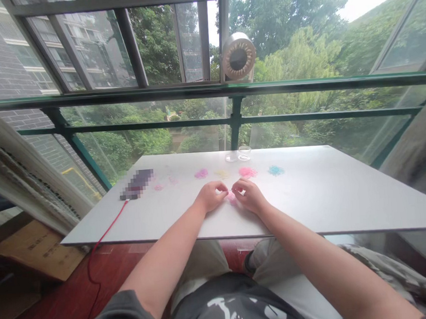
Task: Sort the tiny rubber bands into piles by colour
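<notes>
My left hand (211, 196) rests low over the white table with thumb and forefinger pinched together. Facing it, a small gap away, my right hand (251, 194) is closed in a similar pinch. Whatever sits between the fingertips is too small to make out. Between and just below the two hands lies a small heap of pale pink bits (231, 197). Beyond them, several little heaps form a row: purple bits (201, 173), pale yellow bits (222, 174), bright pink bits (248, 172) and blue bits (275, 170).
Clear round dishes (244, 152) stand at the back edge of the white table (328, 195). Faint pink bits (158, 187) lie at the left, near a blurred dark device (138, 184) with a red cable (108, 229). A green railing (324, 84) runs behind the table.
</notes>
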A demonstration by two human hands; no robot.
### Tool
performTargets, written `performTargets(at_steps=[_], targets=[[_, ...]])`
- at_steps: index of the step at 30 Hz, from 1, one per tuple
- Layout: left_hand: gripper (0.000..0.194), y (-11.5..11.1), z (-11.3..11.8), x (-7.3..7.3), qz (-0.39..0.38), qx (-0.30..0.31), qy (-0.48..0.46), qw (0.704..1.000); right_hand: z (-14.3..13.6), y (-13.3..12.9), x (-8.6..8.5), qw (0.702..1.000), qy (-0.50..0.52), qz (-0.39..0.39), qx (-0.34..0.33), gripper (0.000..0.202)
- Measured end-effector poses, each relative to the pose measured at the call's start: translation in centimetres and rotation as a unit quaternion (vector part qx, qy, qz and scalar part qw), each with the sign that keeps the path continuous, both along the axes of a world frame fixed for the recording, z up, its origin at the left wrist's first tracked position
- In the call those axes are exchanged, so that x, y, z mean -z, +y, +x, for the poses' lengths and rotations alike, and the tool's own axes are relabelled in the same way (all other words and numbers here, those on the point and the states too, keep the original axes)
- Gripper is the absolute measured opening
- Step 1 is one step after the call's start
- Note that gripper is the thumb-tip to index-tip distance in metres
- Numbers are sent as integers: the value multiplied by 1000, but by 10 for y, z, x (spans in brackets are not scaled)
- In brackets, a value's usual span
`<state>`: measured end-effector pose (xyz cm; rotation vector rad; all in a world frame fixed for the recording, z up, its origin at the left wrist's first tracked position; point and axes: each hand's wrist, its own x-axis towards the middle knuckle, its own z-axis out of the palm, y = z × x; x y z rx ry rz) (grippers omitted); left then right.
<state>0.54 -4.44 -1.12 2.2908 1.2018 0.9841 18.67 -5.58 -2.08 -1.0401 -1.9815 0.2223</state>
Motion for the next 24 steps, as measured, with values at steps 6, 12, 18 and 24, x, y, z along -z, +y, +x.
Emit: performTargets(at_steps=[6,12,18,24], targets=[[10,1,1,1,1,-3,0,1000,1,-1,-1,1000,-1,-5,2,9],[10,0,1,2,5,-1,-5,1000,1,-1,-1,1000,4,-14,-1,9],[11,1,2,2,-7,-2,-22,1000,2,1,1,1000,17,-25,9,9],[13,5,-2,3,-9,-23,-44,999,7,6,3,997,54,-22,45,10]])
